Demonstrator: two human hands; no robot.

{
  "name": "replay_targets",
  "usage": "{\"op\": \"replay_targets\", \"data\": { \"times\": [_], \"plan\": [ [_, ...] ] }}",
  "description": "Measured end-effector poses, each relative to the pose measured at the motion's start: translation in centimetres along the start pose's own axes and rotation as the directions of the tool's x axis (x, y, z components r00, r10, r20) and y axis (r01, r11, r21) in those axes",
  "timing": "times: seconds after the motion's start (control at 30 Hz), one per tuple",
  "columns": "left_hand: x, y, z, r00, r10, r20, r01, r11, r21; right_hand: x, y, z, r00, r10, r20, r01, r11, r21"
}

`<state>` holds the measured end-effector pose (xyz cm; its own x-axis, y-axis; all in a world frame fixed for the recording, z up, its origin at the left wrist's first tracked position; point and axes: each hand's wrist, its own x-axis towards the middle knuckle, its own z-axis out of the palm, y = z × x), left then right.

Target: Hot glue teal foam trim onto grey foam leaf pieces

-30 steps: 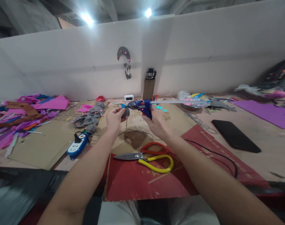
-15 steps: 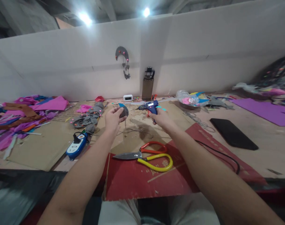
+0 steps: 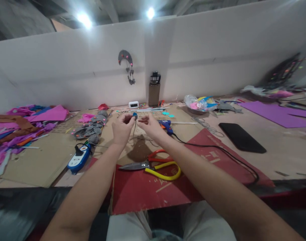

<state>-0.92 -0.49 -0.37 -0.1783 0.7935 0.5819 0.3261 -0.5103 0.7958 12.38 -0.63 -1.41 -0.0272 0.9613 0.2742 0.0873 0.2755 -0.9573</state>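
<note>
My left hand [image 3: 122, 128] is raised over the brown cardboard [image 3: 142, 134] and pinches a small grey and blue felt piece [image 3: 134, 115] with a thin wire hanging under it. My right hand [image 3: 149, 126] has come in beside it, fingertips pinched toward the same piece. The blue glue gun [image 3: 166, 125] lies on the cardboard just right of my right hand, its black cord [image 3: 218, 150] running off across the red card [image 3: 188, 174]. Red and yellow scissors [image 3: 153, 165] lie below both hands.
A blue and white power strip [image 3: 78, 159] sits at the left, grey felt shapes [image 3: 91, 127] behind it, coloured felt scraps [image 3: 19, 127] far left. A brown bottle [image 3: 154, 89] stands by the white wall. A black phone [image 3: 242, 137] and purple sheet [image 3: 276, 113] lie right.
My right hand has set the glue gun down on the cardboard and moved left to meet my left hand at the small felt piece. The view has shifted slightly.
</note>
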Motion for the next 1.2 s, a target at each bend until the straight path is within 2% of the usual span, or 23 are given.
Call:
{"op": "replay_targets", "data": {
  "times": [0.1, 0.17, 0.23, 0.37, 0.47, 0.6, 0.87, 1.2],
  "plan": [
    [0.0, 0.3, -0.2, 1.0, 0.002, 0.001, -0.002, 1.0, 0.01, -0.1, -0.5, 1.9, 0.983, 0.13, 0.133, -0.166, 0.937, 0.309],
    [0.1, 0.3, -0.2, 0.999, -0.038, -0.001, 0.038, 0.999, -0.016, -0.2, -0.7, 1.9, 0.971, 0.157, 0.179, -0.215, 0.902, 0.375],
    [0.2, 0.2, -0.2, 0.994, -0.105, 0.021, 0.106, 0.991, -0.08, -0.2, -0.8, 1.2, 0.98, 0.13, 0.15, -0.176, 0.918, 0.355],
    [0.2, 0.1, 0.2, 0.959, -0.255, 0.122, 0.277, 0.93, -0.242, 0.3, -0.3, -0.1, 1.0, 0.005, 0.029, -0.012, 0.971, 0.241],
    [0.2, 0.1, 0.3, 0.935, -0.303, 0.186, 0.348, 0.885, -0.31, 0.6, 0.2, -0.6, 0.998, -0.062, -0.024, 0.065, 0.984, 0.164],
    [0.2, 0.0, 0.2, 0.922, -0.31, 0.232, 0.378, 0.849, -0.368, 0.6, 0.3, -0.9, 0.992, -0.106, -0.071, 0.112, 0.99, 0.091],
    [0.1, 0.5, 0.3, 0.905, -0.35, 0.242, 0.421, 0.82, -0.387, 0.2, -0.6, -1.4, 0.981, -0.163, -0.1, 0.165, 0.986, 0.014],
    [0.0, 0.6, 0.2, 0.899, -0.344, 0.269, 0.428, 0.818, -0.383, 0.5, -0.9, -1.4, 0.985, -0.124, -0.121, 0.134, 0.988, 0.075]
  ]
}}
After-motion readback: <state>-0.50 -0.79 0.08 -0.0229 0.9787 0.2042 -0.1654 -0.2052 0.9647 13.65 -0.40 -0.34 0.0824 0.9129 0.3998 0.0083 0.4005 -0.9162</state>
